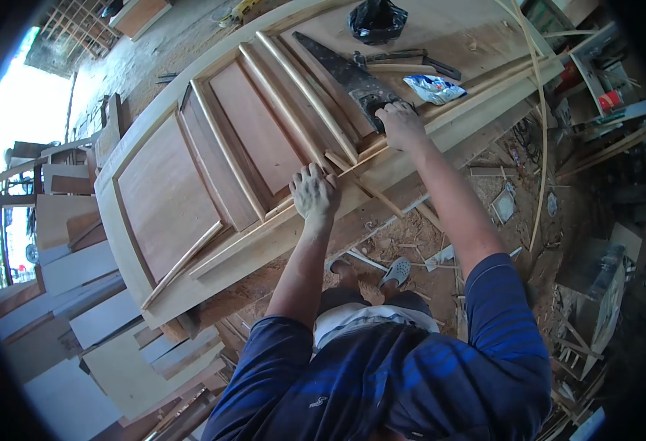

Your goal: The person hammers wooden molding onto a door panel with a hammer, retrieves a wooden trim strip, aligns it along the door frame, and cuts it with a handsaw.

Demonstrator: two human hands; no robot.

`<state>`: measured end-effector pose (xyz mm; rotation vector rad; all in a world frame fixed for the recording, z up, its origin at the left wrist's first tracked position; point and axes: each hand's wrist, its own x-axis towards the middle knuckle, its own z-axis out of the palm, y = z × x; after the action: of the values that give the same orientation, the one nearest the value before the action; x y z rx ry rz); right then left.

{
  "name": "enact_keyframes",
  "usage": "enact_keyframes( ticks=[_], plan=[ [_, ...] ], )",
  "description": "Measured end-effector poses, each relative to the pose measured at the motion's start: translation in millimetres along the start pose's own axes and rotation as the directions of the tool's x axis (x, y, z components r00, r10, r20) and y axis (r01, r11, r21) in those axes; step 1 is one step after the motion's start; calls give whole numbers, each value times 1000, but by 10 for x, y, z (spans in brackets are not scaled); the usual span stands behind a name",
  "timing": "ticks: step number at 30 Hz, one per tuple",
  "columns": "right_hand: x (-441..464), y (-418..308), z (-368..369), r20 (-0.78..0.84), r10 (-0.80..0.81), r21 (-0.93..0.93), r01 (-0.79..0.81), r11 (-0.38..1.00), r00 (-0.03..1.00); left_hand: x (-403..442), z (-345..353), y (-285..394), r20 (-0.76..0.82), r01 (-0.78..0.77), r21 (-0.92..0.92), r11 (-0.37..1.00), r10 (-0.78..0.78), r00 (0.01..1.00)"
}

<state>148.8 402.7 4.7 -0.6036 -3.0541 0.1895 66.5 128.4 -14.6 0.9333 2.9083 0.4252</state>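
Observation:
A large wooden door panel (163, 173) with framed recesses and raised mouldings lies flat in front of me. My right hand (402, 125) is closed around the handle of a hand saw (331, 65), whose dark blade points away to the upper left across the panel. My left hand (315, 192) rests at the panel's near edge, fingers bent over a thin wooden strip (264, 229) running along that edge. Its fingertips are partly hidden. Beside it, the end of a short piece of wood (337, 160) sticks out.
A black plastic bag (378, 22), dark tools (411, 60) and a blue-white packet (435, 89) lie on the panel's right part. One loose strip (183, 264) lies at its left. Boards (73, 275) are stacked at left; offcuts and sawdust cover the floor.

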Motion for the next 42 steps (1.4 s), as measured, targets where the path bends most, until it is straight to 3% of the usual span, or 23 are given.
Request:
enact_keyframes(
  ticks=[1,4,8,10,12,14,16,19,23,26,30,33,34,36,37,39,42],
  plan=[
    [68,15,-45,104,5,-24,-3,1000,995,22,20,3,-3,8,0,1000,-8,1000],
    [190,45,-121,113,-52,-50,58,997,992,13,54,11,-40,10,-16,1000,-10,999],
    [16,-186,-300,-73,168,427,-121,896,983,18,85,-6,-62,-3,-40,999,1,998],
    [-544,-518,-656,-154,276,688,-97,720,949,8,95,-12,-52,-1,-45,999,-2,999],
    [-1271,-780,-768,126,379,916,-254,311,917,9,89,-14,-36,0,-40,999,-2,999],
    [-1966,-1057,-653,87,430,963,-187,196,899,10,112,-34,-47,-14,-47,999,12,999],
    [-2624,-1226,-395,-59,479,903,-157,399,876,31,99,-24,-55,-15,-43,999,13,998],
    [-3124,-1398,-318,98,488,933,-250,257,867,-5,45,17,-57,4,-13,1000,-5,998],
    [-3349,-1420,-136,161,509,940,-289,182,846,8,103,19,-59,39,7,999,-39,998],
    [-3496,-1303,-60,109,435,884,-287,369,894,-2,118,42,-99,54,27,998,-51,994],
    [-3825,-1310,-189,138,388,866,-301,399,911,-27,179,50,-173,43,42,998,-35,984],
    [-4015,-1431,-419,1,465,942,-156,297,885,-27,211,16,-197,24,41,999,-16,980],
    [-3966,-1412,-423,-77,458,876,-160,455,886,-26,215,4,-223,25,52,998,-13,975],
    [-3682,-1355,-259,-87,427,871,-140,471,900,-31,270,10,-257,22,68,997,-3,966],
    [-3433,-1355,-103,-38,404,937,-108,332,914,-33,285,6,-278,12,65,998,7,960],
    [-2839,-1353,-246,129,373,940,-233,248,919,-46,247,36,-227,36,95,995,-13,974],
    [-2570,-1329,-441,164,353,936,-258,238,921,-33,231,44,-172,58,118,991,-37,984]
  ],
)
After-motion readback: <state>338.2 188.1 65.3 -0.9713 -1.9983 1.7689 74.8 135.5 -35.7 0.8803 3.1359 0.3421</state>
